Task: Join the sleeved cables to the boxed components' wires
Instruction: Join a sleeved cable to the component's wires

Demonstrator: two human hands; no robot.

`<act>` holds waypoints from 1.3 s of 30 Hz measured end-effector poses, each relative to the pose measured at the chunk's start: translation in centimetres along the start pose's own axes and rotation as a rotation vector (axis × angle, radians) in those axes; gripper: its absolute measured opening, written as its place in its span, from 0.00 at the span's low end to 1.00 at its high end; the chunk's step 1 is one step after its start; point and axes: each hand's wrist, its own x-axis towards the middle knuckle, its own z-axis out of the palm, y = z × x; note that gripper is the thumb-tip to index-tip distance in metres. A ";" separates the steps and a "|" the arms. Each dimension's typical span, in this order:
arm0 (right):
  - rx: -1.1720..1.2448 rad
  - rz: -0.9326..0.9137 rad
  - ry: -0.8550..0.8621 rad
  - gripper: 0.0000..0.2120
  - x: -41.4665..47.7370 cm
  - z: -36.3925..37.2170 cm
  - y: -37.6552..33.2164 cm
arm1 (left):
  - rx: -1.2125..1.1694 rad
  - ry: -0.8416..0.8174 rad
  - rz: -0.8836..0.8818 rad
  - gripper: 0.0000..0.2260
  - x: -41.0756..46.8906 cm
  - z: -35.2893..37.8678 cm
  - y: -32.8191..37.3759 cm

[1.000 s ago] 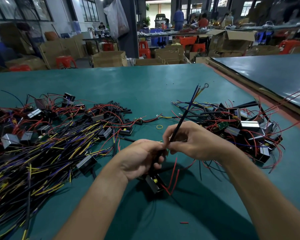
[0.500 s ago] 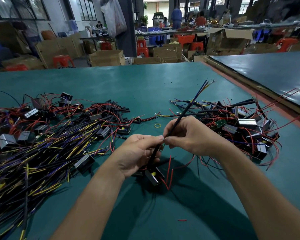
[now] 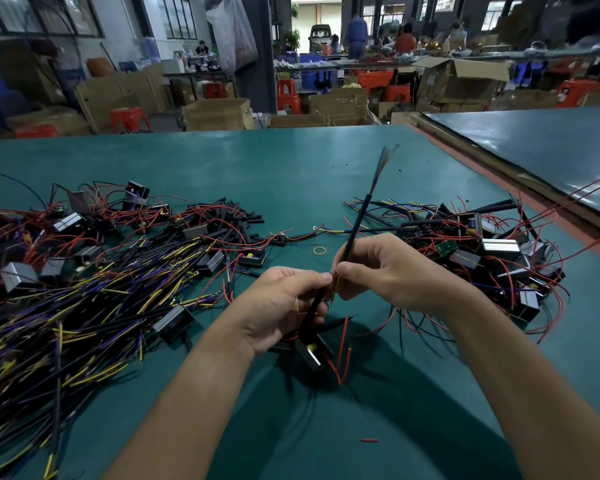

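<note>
My right hand (image 3: 392, 271) pinches a black sleeved cable (image 3: 359, 220) that slants up and away, its far wire ends blurred. My left hand (image 3: 281, 303) grips the black sleeve lower down, thumb tip meeting the right thumb where thin bare wire ends show. Below the left hand hangs a small black boxed component (image 3: 314, 353) with a yellow part and red wires (image 3: 343, 351) curling under it.
A big heap of yellow, purple and black cables with boxed parts (image 3: 84, 289) fills the left of the green table (image 3: 291, 174). Another pile of boxed components with red wires (image 3: 492, 251) lies right. A yellow rubber band (image 3: 319, 250) and a red scrap (image 3: 369, 440) lie loose.
The sleeved cable has swung more upright and its far end now blurs. Both hands stay together at the joint, with the boxed component still dangling beneath.
</note>
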 end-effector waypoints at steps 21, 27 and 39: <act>-0.257 -0.039 0.041 0.10 0.2 0.0 -0.1 | 0.219 0.120 0.111 0.11 0.1 0.5 -0.2; -0.319 0.013 0.038 0.11 0.2 0.3 0.0 | 0.544 0.169 0.276 0.10 0.0 0.8 -0.6; -0.144 0.026 0.023 0.05 0.5 0.2 0.9 | 0.703 0.285 0.369 0.07 0.6 0.1 -0.9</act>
